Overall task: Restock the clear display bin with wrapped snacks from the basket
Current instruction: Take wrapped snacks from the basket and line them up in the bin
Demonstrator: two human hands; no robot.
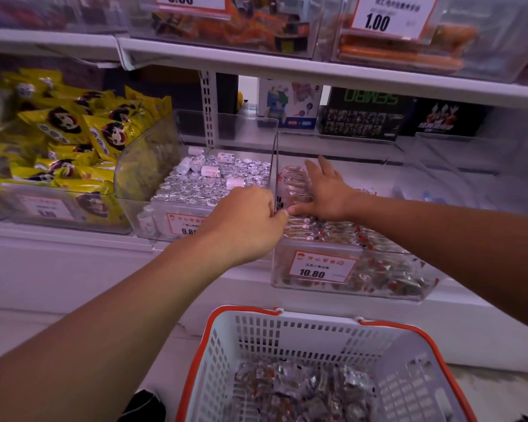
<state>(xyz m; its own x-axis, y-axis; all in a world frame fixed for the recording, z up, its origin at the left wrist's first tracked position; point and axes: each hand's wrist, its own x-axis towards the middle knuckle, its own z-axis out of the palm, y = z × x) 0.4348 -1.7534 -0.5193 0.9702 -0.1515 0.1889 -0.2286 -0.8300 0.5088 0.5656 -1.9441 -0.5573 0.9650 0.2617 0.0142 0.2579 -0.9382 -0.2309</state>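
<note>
Clear plastic bin (348, 269) at centre right takes both hands: the left hand (250, 220) is curled at its left wall, what it pinches unclear, while the right hand (325, 190) lies flat, fingers spread, on the snacks (342, 231) inside. White shelf (73, 257) holds neighbouring bins. Bottom centre, the basket (256, 339) holds more snacks.

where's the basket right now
In the head view the basket sits bottom centre, below the clear bin tagged 10.80, between the forearms.
</note>
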